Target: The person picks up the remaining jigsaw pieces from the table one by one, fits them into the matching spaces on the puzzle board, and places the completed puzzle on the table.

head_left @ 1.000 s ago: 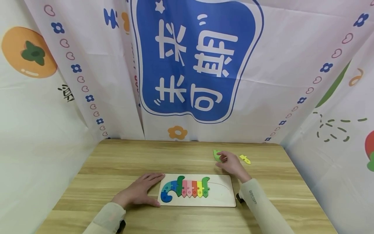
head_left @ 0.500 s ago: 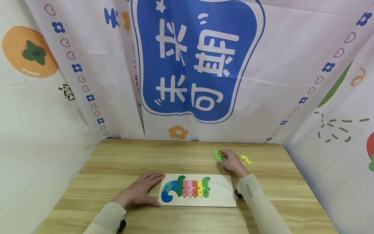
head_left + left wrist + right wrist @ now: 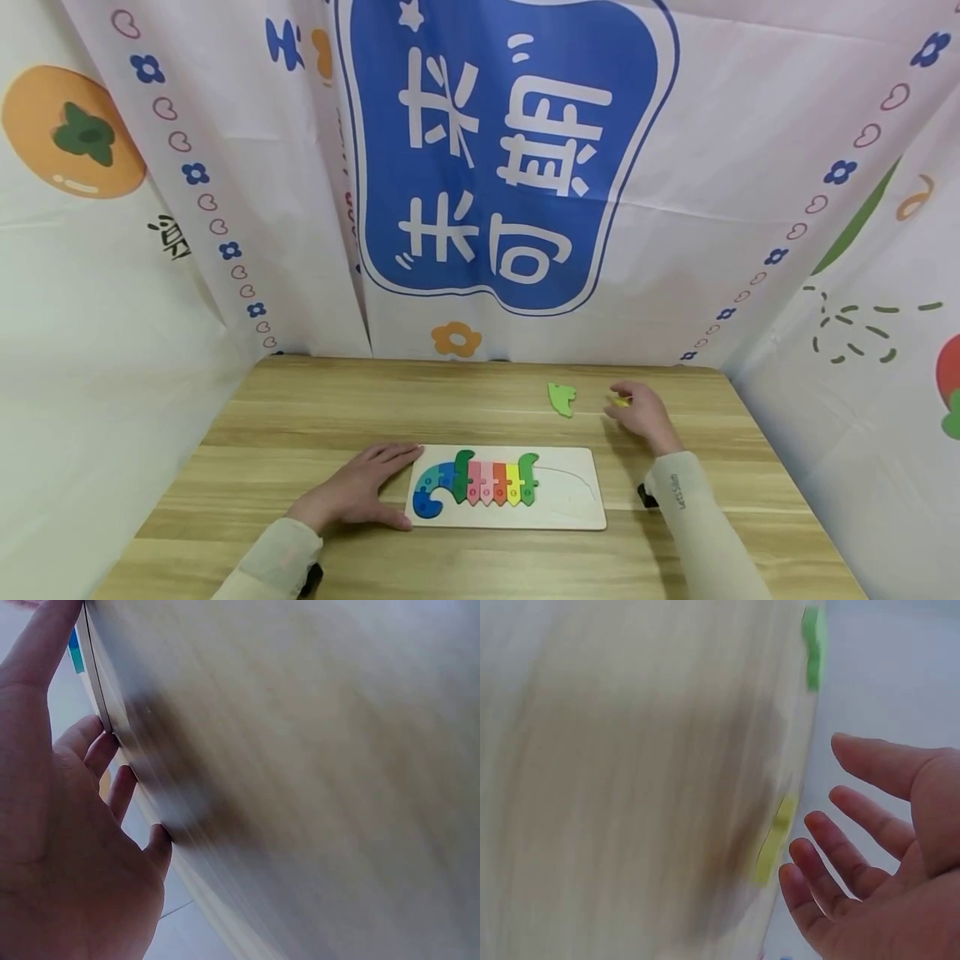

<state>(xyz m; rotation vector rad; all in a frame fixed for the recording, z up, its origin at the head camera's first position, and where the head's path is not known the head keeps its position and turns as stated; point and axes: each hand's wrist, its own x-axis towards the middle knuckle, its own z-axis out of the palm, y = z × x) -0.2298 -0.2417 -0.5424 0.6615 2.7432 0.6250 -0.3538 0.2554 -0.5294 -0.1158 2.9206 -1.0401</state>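
Note:
A pale wooden puzzle board (image 3: 566, 512) lies on the table, its left part filled with colourful interlocking pieces (image 3: 487, 483) and its right end bare with a thin outline. My left hand (image 3: 363, 487) spreads thumb and fingers against the board's left corners. Farther back, my right hand (image 3: 641, 412) hovers over the yellow puzzle piece (image 3: 775, 841), which it partly covers in the head view. In the right wrist view its fingers are spread and apart from that piece. The light green puzzle piece (image 3: 561, 400) lies to the left of this hand.
The wooden table (image 3: 337, 400) reaches back to a printed cloth curtain (image 3: 675, 275). More cloth hangs at the left and right sides. Bare tabletop shows in front of the board and between it and the loose pieces.
My right hand has left the light green piece and moved right to the yellow one. The green piece stays on the table in about the same place. My left hand has not moved.

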